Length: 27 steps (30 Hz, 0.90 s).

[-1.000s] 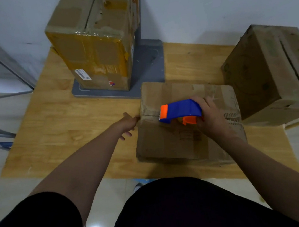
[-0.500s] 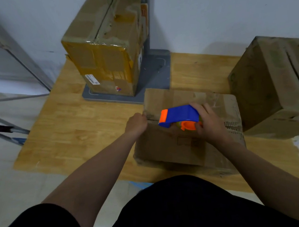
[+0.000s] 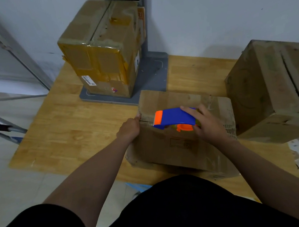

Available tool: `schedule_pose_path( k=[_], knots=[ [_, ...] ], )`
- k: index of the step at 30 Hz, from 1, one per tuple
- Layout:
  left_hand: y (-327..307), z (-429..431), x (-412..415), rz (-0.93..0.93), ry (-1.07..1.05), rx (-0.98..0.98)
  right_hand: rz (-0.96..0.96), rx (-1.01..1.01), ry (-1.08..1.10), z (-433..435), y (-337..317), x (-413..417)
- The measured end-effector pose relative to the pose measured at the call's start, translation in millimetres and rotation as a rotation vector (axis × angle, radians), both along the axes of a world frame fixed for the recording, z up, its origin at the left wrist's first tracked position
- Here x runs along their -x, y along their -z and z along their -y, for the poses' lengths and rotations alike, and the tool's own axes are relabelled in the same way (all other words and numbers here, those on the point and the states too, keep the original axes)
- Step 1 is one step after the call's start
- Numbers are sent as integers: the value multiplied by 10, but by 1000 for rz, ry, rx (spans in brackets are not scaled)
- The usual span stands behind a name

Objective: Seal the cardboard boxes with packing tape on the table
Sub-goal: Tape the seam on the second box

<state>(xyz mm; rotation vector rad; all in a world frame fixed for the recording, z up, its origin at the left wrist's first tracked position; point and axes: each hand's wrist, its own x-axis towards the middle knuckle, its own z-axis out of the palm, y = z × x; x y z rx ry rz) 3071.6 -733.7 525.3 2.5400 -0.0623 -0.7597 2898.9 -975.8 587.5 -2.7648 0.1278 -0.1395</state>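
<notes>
While my right hand (image 3: 205, 123) grips the blue-and-orange plastic tape dispenser (image 3: 173, 118) atop the flat brown cardboard box (image 3: 176, 147) on the wooden table (image 3: 72, 131), my left hand (image 3: 130, 128) braces its left edge (finger curl hidden); I'd pull steadily across, pressing down.

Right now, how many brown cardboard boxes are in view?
3. A tall, tape-covered brown cardboard box stands at the back on a grey base; a low box lies at the front; a large box sits at the right. Others may be out of view.

Black short sleeves (image 3: 36, 225), black top, bare forearms (image 3: 88, 176).
</notes>
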Motion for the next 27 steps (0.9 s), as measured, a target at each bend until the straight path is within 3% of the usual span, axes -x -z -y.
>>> schedule_pose_path(
  k=[3, 11, 27],
  knots=[
    [4, -7, -2, 8, 7, -26, 4, 21, -45, 75, -59, 45],
    [24, 17, -19, 25, 11, -56, -67, 40, 109, 655, -132, 554],
    [-29, -437, -376, 95, 5, -129, -120, 50, 92, 243, -151, 157]
  ],
)
